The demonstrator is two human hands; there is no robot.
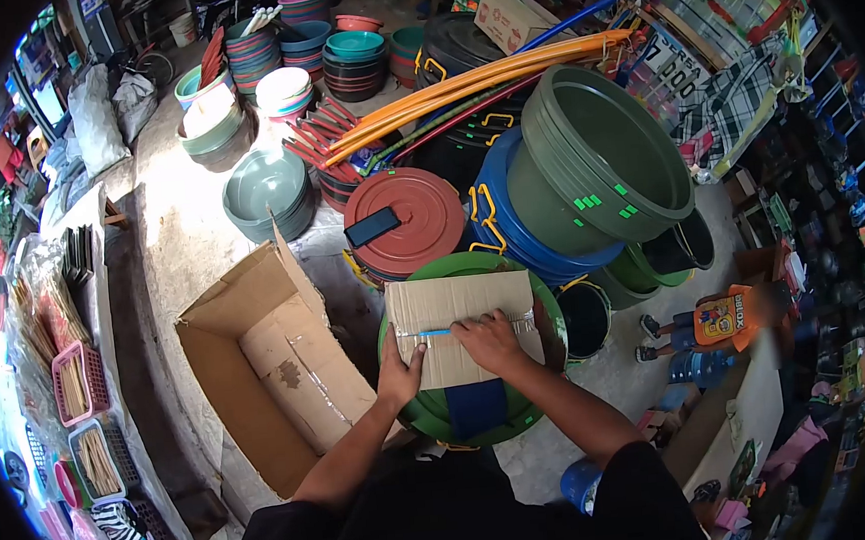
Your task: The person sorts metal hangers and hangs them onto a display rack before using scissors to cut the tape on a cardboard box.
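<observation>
A closed cardboard box (459, 293) with shiny tape across its middle rests on a green round lid (429, 411). My left hand (398, 376) grips the box's left edge, its thumb on top. Above the tape seam, my right hand (490, 342) is closed, with its fingertips at a slim blue object (437, 333) whose kind I cannot make out. A dark blue cloth-like piece (477, 409) lies on the lid below the box. Left of it stands a larger open cardboard box (294, 365).
A phone (372, 227) lies on a red-brown lid (428, 205) ahead. Big green tubs (595, 158) in a blue one (498, 200) stand right of it. Orange hoses (480, 81) stretch behind. Baskets (79, 383) line the left table. A child (732, 317) is at the right.
</observation>
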